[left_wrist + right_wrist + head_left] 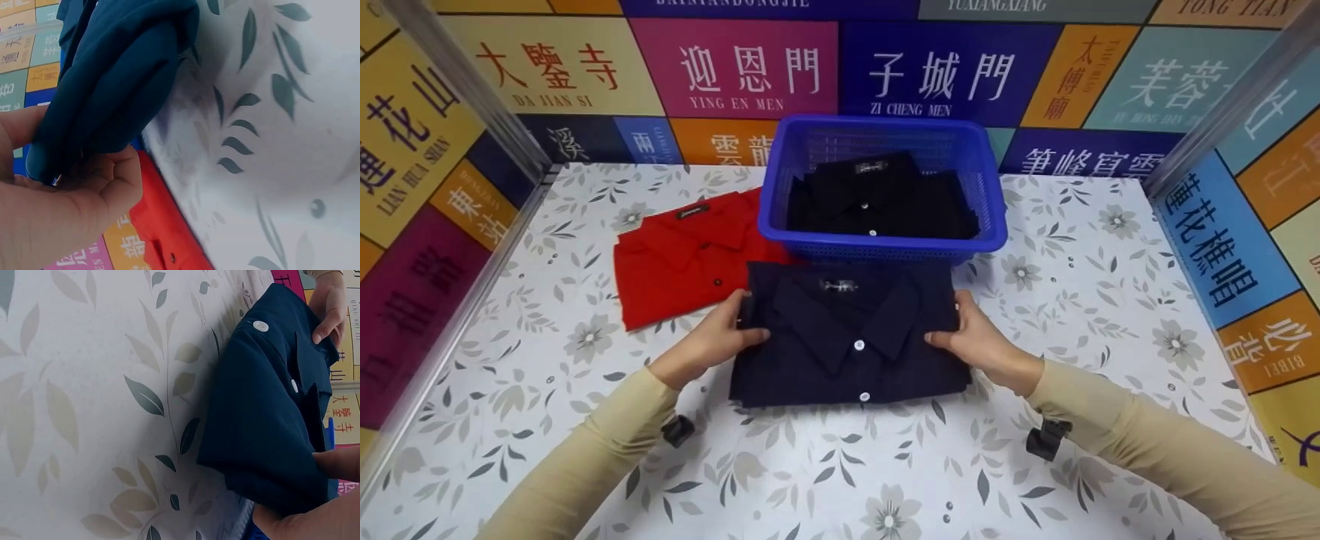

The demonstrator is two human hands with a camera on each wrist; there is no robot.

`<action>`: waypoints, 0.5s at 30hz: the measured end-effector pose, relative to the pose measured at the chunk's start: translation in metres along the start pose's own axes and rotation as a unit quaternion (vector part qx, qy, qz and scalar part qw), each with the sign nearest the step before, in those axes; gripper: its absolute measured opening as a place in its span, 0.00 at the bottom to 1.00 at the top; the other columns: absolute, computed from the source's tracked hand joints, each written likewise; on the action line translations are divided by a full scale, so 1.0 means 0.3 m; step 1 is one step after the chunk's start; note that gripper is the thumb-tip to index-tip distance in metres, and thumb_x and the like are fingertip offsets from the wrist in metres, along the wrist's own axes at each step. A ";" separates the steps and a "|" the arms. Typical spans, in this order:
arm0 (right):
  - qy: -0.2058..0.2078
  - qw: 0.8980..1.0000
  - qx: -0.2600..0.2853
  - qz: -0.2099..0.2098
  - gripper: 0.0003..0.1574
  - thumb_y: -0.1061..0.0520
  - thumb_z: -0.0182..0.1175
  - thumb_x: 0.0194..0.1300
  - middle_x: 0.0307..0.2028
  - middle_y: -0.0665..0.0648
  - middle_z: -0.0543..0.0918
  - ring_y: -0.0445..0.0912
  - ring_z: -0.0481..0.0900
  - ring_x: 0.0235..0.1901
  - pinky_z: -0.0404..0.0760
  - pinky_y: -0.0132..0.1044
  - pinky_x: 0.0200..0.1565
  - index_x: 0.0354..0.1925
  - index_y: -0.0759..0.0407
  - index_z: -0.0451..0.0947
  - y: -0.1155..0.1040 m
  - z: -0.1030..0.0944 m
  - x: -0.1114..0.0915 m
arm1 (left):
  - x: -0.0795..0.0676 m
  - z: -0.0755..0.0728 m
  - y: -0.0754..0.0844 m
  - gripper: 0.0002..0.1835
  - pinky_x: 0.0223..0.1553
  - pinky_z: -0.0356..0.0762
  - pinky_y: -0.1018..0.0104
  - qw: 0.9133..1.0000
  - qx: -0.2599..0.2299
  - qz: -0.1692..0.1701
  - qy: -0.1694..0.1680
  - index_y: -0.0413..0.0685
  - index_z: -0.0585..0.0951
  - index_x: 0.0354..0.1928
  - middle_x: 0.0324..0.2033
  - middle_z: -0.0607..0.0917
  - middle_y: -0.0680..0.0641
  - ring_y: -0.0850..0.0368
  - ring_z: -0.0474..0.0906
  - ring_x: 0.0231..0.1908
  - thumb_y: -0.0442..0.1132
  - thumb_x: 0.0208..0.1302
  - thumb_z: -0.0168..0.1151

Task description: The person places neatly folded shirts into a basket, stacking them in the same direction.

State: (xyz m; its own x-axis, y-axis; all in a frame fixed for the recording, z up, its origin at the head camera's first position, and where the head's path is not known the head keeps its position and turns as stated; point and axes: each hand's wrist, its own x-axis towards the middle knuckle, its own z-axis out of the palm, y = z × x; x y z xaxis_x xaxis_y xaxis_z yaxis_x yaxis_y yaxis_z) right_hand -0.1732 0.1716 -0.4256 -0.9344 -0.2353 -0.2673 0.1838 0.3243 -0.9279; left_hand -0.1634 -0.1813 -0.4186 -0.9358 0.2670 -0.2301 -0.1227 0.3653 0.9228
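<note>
A folded navy shirt [810, 360] with a collar and white buttons is held between both hands, just in front of the basket. My left hand [720, 337] grips its left side, thumb on top and fingers curled underneath. On the opposite side my right hand [986, 345] pinches the edge the same way. In the left wrist view the layered folds of the navy shirt [129, 73] show between thumb and fingers. The right wrist view shows the shirt [259, 422] raised at a tilt over the tabletop, with the left hand [329, 312] at its far end.
A blue plastic basket [994, 217] stands behind the shirt, with a folded black shirt [907, 202] inside. To its left lies a folded red shirt [660, 277], partly behind the basket. Printed panels [735, 67] wall in the back and sides of the floral tabletop [1080, 300].
</note>
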 end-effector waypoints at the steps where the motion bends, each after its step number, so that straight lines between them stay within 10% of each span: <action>1: 0.004 1.000 -0.001 -0.005 0.38 0.69 0.59 0.57 0.56 0.72 0.71 0.58 0.73 0.53 0.71 0.45 0.55 0.61 0.71 0.52 -0.002 -0.005 -0.002 | 0.001 0.004 0.005 0.26 0.61 0.62 0.51 1.000 0.006 0.010 0.005 0.31 0.63 0.59 0.55 0.72 0.34 0.43 0.67 0.57 0.28 0.61 0.61; 15: 0.014 0.999 0.036 -0.026 0.34 0.70 0.58 0.59 0.54 0.72 0.73 0.46 0.80 0.42 0.80 0.36 0.43 0.59 0.70 0.53 -0.047 -0.098 -0.047 | 0.039 0.035 0.080 0.21 0.49 0.70 0.55 0.996 0.037 0.072 0.041 0.38 0.70 0.51 0.43 0.79 0.40 0.46 0.74 0.45 0.29 0.57 0.66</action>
State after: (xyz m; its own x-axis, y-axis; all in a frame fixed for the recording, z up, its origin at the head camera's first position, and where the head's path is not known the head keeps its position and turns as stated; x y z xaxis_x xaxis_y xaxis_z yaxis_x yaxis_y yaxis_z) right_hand -0.1716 0.1971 -0.4010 -0.9511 -0.2244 -0.2123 0.1559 0.2447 -0.9570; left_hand -0.1737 -0.1600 -0.4023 -0.9661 0.2487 -0.0687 0.0363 0.3948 0.9181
